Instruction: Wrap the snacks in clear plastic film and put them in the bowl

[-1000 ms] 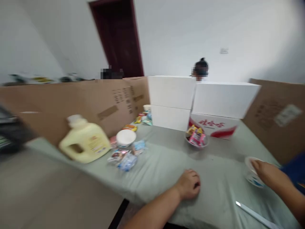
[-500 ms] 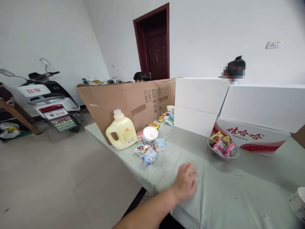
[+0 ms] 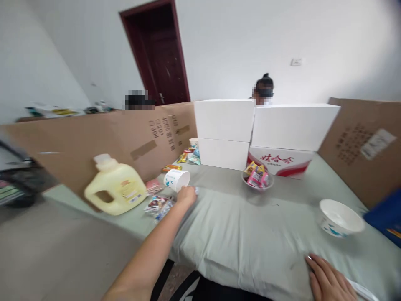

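My left hand (image 3: 187,196) is closed at the near rim of a white paper cup (image 3: 175,179) with a blue pattern. The cup tilts with its mouth turned to the right. Wrapped snacks (image 3: 156,205) lie just left of this hand, partly behind my forearm. A pale wrapper edge shows at its right side. My right hand (image 3: 332,280) rests on the cloth at the lower right, fingers stretched out and holding nothing visible. Beside it is a white, narrow object (image 3: 361,289), partly covered and not identifiable. A white paper bowl (image 3: 341,219) stands beyond that hand.
A yellow jug (image 3: 117,186) stands at the left before a cardboard wall (image 3: 125,129). White boxes (image 3: 224,133) form a barrier at the back, with a clear bowl (image 3: 257,186) of snacks in front. Another cardboard panel (image 3: 366,146) bounds the right. Two people's heads show beyond.
My left hand has moved forward and left to the paper cup, which has gone from upright to tilted. The view has turned right, bringing my right hand and the whole paper bowl into sight.
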Demonstrator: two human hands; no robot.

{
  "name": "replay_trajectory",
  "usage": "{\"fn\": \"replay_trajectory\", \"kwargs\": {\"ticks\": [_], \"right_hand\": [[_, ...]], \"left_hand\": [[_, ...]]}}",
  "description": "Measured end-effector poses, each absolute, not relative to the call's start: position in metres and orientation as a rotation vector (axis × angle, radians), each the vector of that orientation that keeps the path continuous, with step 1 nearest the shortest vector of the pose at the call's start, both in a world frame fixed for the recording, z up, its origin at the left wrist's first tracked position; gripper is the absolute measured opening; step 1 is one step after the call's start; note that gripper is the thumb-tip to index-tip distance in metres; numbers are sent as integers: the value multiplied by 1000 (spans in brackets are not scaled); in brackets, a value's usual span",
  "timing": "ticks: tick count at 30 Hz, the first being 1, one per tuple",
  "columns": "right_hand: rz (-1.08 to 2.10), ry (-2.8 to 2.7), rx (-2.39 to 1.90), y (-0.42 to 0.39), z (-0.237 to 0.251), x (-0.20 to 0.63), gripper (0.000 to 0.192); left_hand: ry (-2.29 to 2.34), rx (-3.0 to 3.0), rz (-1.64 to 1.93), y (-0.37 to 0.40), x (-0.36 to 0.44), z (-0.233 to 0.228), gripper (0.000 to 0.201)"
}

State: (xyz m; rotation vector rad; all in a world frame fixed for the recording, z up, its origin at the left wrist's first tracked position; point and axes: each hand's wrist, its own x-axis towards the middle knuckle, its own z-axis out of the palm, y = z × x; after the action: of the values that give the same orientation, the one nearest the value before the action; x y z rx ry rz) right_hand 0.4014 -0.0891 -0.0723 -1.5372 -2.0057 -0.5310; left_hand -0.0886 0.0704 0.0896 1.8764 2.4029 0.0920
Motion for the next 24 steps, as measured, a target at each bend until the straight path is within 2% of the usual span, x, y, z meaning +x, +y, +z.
{"fn": "replay_trajectory", "kwargs": {"ticks": [4, 8, 11, 15, 17, 21, 24], "right_hand": [[-567, -1994, -1626, -97, -49, 384, 39], [-544, -2005, -1647, -99, -46, 381, 37], [-520, -2008, -1646, -100, -46, 382, 38], [-509, -2001, -1656, -101, -45, 381, 38], [-502, -2009, -1661, -101, -44, 381, 38], [-517, -2008, -1663, -100, -45, 383, 40], [-528, -2011, -1659, -100, -46, 383, 40]], "left_hand": [[2186, 2016, 172, 55, -31, 75, 16], [1901, 2108, 290, 29, 17, 63, 12], [1826, 2128, 393, 20, 29, 58, 29], [1971, 2144, 591, 21, 15, 47, 53], [1961, 2140, 677, 22, 3, 38, 58], [1864, 2178, 784, 31, -12, 33, 47], [1912, 2388, 636, 52, -10, 47, 38]]}}
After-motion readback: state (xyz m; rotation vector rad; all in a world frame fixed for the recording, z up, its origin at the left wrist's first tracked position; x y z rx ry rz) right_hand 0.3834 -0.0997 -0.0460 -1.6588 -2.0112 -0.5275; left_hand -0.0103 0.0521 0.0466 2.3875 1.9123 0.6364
